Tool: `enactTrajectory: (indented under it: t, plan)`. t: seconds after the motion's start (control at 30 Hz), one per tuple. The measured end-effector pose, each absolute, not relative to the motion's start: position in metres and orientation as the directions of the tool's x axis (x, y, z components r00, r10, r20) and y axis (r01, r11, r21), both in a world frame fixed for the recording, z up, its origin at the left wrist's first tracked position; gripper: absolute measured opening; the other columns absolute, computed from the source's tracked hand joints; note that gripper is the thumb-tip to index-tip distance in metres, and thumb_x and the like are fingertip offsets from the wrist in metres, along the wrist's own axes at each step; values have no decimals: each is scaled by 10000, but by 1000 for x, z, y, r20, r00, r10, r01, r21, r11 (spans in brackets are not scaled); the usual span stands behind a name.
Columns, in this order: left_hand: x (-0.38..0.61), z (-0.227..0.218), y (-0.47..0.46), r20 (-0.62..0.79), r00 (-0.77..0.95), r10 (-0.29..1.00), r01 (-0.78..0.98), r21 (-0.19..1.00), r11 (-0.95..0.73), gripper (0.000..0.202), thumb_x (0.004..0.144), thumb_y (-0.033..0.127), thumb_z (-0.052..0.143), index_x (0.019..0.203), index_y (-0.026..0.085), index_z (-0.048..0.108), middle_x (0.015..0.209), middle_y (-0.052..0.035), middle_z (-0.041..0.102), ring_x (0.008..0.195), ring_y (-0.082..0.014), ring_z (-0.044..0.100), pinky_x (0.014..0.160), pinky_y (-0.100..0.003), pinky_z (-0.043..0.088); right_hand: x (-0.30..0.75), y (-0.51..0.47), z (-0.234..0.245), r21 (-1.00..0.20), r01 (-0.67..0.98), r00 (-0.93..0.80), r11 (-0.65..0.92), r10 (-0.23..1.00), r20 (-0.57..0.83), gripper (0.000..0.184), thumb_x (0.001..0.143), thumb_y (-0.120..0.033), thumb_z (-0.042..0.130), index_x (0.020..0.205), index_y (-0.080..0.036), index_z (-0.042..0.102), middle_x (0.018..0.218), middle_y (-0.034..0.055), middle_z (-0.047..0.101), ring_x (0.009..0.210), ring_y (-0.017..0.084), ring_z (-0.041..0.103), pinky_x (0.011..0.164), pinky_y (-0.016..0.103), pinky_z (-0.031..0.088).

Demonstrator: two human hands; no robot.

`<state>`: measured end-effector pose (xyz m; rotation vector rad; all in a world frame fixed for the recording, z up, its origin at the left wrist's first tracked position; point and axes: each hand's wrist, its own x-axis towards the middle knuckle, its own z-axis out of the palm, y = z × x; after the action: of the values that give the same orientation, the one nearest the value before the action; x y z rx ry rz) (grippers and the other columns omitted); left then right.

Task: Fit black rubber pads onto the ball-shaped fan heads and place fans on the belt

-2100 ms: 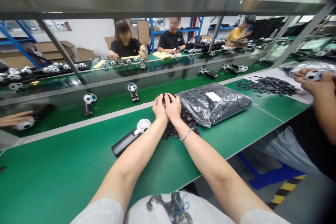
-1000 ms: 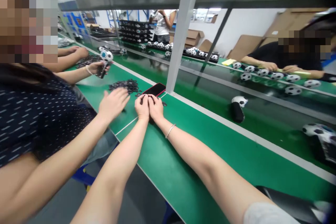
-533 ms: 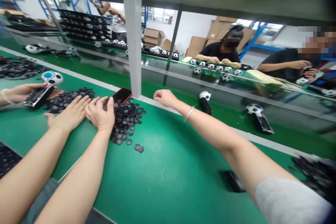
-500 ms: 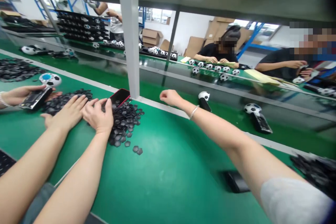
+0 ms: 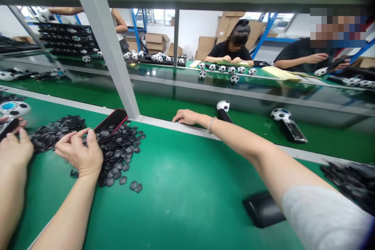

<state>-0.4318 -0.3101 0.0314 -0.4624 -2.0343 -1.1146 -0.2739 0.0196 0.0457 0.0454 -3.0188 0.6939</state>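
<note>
My left hand (image 5: 83,150), fingers bent and thumb apart, hovers at the left side of a pile of black pentagon-shaped pieces (image 5: 120,148). I see nothing clearly held in it. A red-edged phone (image 5: 111,120) lies just beyond, partly under the pieces. My right hand (image 5: 187,117), with a bracelet at its wrist, reaches across to the pale rail (image 5: 155,121) at the table's far edge. Its fingers are pinched downward, and whatever is between them is too small to make out. Right of it, a football-headed device with a black handle (image 5: 224,109) lies on the green belt.
At the left edge, a co-worker's hands (image 5: 14,148) hold another football-headed device (image 5: 14,108) by a second pile (image 5: 58,129). A slanted post (image 5: 108,47) rises left of centre. Near my right arm lie a black case (image 5: 262,209) and black parts (image 5: 351,183). More people work opposite.
The view has swung right. My left hand has lifted slightly from the pieces; my right fingers have come down to the rail. The co-worker's hand has drawn left to the device.
</note>
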Motion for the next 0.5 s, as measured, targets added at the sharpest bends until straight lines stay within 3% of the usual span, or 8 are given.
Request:
enactTrajectory:
  t: [0.2,0.37,0.43,0.5]
  plan:
    - [-438,29,-315,803,-593,-55,652,520,552,193,809,418,466,891,292,588,1105,-25,488,1117,-284,434,992,-468,301,-271,15,35,-409,17,-995,913,57,85,247,781,-40,523,810,-224,686,865,-4,624,772,140,558,672,215,416]
    - [-436,45,-304,803,-593,-51,694,543,474,347,811,448,429,888,160,606,1081,-131,492,1118,-299,429,995,-439,282,-253,2,54,-344,100,-973,934,163,162,191,798,-93,485,786,-180,655,841,45,612,765,172,562,681,270,427]
    - [-416,56,-309,800,-597,-59,691,551,467,421,824,481,384,935,139,604,1106,-145,494,1115,-279,443,986,-412,305,-229,-11,70,-321,55,-974,945,122,193,159,810,-174,491,841,-182,646,882,73,605,830,203,561,743,324,432]
    - [-378,62,-322,781,-624,25,742,583,329,483,801,538,421,1030,148,591,1190,-152,477,1184,-287,393,1025,-426,250,-196,-25,80,-310,-42,-979,950,23,203,210,846,-339,479,894,-217,642,935,104,594,869,222,562,768,366,434]
